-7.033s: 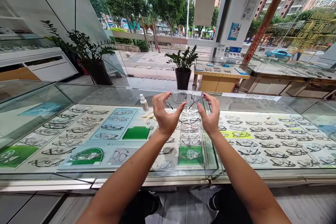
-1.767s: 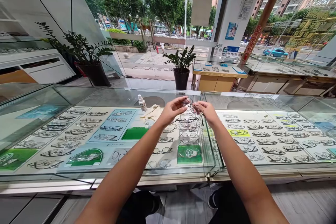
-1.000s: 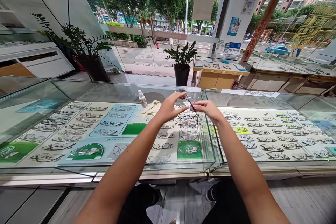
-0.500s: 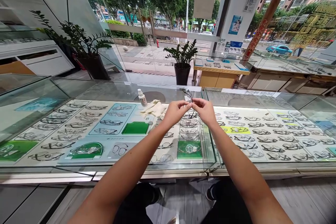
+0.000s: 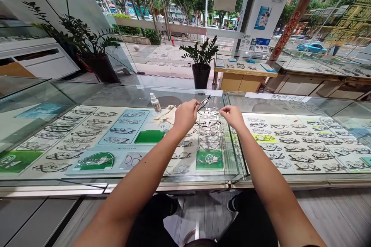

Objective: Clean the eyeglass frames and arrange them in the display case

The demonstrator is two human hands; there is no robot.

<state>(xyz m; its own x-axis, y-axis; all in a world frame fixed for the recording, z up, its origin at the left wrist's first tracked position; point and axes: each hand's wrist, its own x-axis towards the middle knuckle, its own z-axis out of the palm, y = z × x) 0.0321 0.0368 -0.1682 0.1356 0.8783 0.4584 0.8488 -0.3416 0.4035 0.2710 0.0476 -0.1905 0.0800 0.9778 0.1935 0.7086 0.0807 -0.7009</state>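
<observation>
Above the clear glass worktop (image 5: 127, 92), thin black-framed eyeglasses (image 5: 205, 103) slanted forward and rightward from the pinching bare left hand (image 5: 186, 115) toward the bare right hand (image 5: 233, 117), which hung near but apart, curled nearly closed on nothing discernible.

Head view looks forward and down, seemingly near.

Black trousers (image 5: 249, 216) and dark shoes (image 5: 231, 204) are worn.
</observation>
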